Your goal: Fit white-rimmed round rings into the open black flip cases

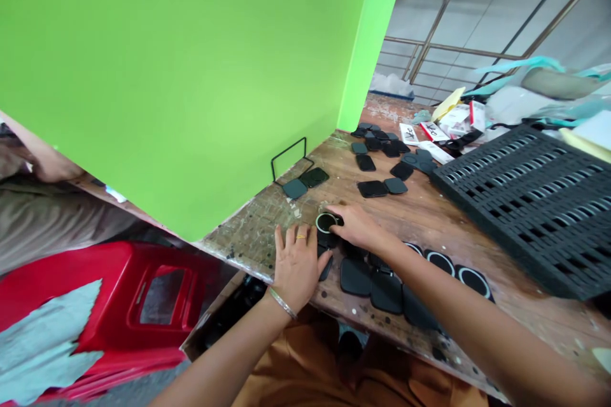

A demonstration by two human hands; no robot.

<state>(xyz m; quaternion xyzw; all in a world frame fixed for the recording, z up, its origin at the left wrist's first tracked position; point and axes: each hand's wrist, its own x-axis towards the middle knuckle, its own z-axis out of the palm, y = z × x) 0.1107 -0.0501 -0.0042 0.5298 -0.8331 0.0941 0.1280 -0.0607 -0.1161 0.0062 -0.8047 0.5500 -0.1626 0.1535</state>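
Note:
Near the front edge of the wooden table, my left hand (296,267) lies flat with its fingers spread, a ring and a bracelet on it. Just to its right, my right hand (359,227) has its fingers closed on the edge of a black pad with a white ring (326,223). Another black pad (325,266) lies partly under my left thumb. Below my right forearm are several black square pads (356,276), laid side by side. Beyond them, black pads with white rings (440,262) form a row, partly hidden by the forearm.
A tall green panel (191,76) borders the table on the left, with a bent black wire stand (289,156) against it. Loose dark pads (372,189) lie farther back. At right stands a black slotted rack (525,203). A red chair (114,292) is at lower left.

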